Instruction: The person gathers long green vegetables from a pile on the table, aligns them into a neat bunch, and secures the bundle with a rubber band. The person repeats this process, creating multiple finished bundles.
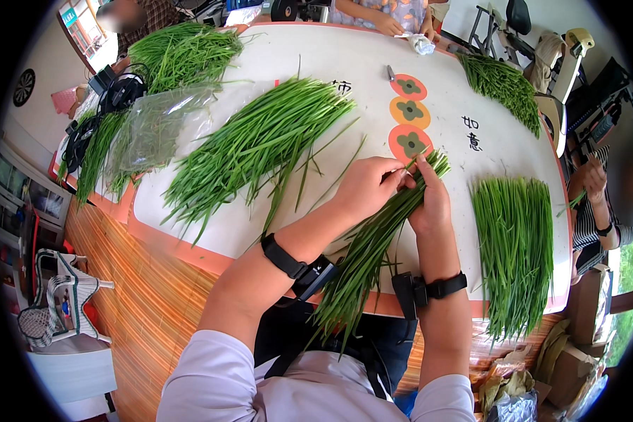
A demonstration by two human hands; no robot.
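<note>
A bundle of long green garlic chives [373,241] slants across the table edge in front of me, its cut ends up and to the right, its leaf tips hanging toward my lap. My right hand [431,203] grips it near the cut ends, thumb on top. At the same end, my left hand [372,182] pinches with thumb and forefinger by the stems; what lies between those fingertips is too small to make out. To the left lies a large loose pile of chives [258,150]. On the right a neatly aligned bunch [514,248] overhangs the table's front edge.
The white-topped table [316,47] has an orange border and printed persimmons. A small metal object [390,73] lies near them. More greens [184,53] and a clear plastic bag [147,129] with black cables [118,95] sit left. Other people work at the far and right sides.
</note>
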